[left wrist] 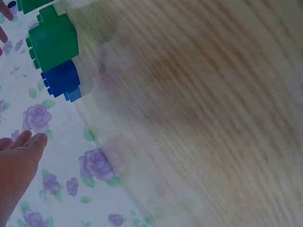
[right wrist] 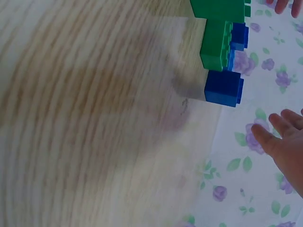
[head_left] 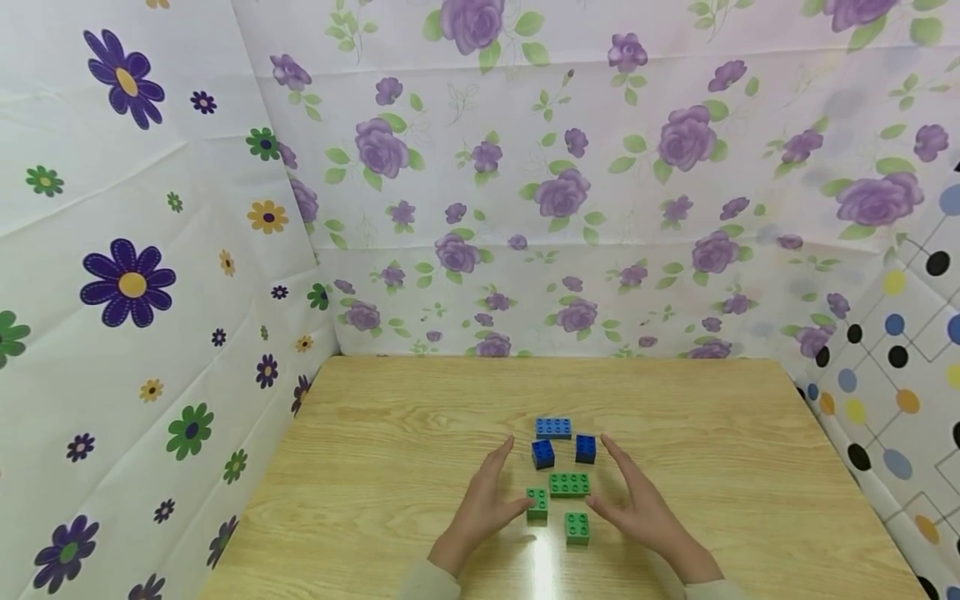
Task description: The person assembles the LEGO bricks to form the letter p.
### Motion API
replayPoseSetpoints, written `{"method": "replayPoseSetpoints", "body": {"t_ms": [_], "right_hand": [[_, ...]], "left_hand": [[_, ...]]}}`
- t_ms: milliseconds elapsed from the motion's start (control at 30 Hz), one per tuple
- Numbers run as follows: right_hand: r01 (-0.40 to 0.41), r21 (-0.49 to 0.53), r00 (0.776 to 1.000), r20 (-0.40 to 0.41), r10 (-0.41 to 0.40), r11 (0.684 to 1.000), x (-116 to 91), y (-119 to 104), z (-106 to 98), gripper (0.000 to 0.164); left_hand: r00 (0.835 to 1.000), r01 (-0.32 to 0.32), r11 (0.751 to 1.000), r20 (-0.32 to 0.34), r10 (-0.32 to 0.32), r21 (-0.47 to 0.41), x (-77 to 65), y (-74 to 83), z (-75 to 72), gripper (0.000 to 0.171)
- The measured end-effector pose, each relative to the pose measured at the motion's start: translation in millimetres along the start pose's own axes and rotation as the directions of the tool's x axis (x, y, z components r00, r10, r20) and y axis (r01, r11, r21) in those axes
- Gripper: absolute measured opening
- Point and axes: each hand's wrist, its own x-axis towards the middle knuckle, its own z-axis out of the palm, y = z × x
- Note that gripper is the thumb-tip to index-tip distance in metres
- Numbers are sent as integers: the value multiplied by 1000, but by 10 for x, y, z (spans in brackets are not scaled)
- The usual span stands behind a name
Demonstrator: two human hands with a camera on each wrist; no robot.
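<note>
Several toy building blocks lie between the two hands on the wooden table. At the back is a long light-blue block (head_left: 553,428), with two small dark-blue blocks (head_left: 543,454) just in front of it. Nearer sit a long green block (head_left: 569,485) and two small green blocks (head_left: 577,528). My left hand (head_left: 482,507) is left of the group, its fingers extended and its thumb tip overlapping the left small green block (head_left: 537,504) in the head view. On the other side, my right hand (head_left: 643,510) has straight fingers and holds nothing, its thumb near the long green block.
The light wooden table (head_left: 360,467) reaches back to a cloth wall (head_left: 420,292) printed with purple roses. A daisy-patterned cloth (head_left: 187,333) hangs at the left, and a dotted cloth (head_left: 873,383) at the right.
</note>
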Motion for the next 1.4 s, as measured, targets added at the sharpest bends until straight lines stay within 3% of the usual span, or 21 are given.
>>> {"method": "replayPoseSetpoints", "body": {"t_ms": [267,500,600,800,1100,1400], "right_hand": [[-33,114,996,85,24,993,-5,46,65,83],[-108,217,978,197,65,970,-22,81,117,83],[-89,261,973,231,28,961,-27,90,131,80],[-91,328,958,287,-7,940,-48,110,154,72],[-180,370,925,378,29,911,-97,160,164,65],[-199,372,905,424,25,907,-119,205,171,58]], "left_hand": [[999,-32,992,21,35,-124,1,-61,71,86],[998,33,969,58,-20,-243,-2,-116,149,78],[996,67,958,78,-47,-280,2,-128,176,73],[992,105,945,99,-77,-311,11,-159,213,64],[986,138,937,130,-100,-321,29,-192,271,53],[977,190,923,154,-145,-335,20,-223,301,43]]}}
